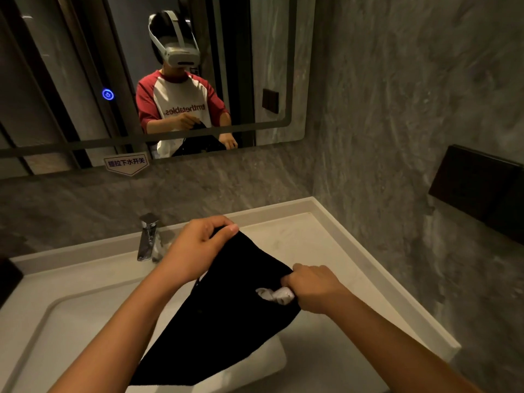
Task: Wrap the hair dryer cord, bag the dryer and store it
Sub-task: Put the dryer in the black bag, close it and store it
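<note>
Both hands clamp black bag (226,304) above basin (71,321): left hand (198,245) pinches top corner, right hand (314,287) grips white drawstring (276,295) — I judge closing mouth.

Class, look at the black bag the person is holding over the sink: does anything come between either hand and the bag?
Nothing visible does. The left hand pinches the black bag at its top edge, and the right hand grips its side along with a white piece.

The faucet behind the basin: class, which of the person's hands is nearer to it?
Left. The left hand pinches the black bag's top corner just right of the faucet; the right hand grips the bag's edge farther right and nearer the camera.
</note>
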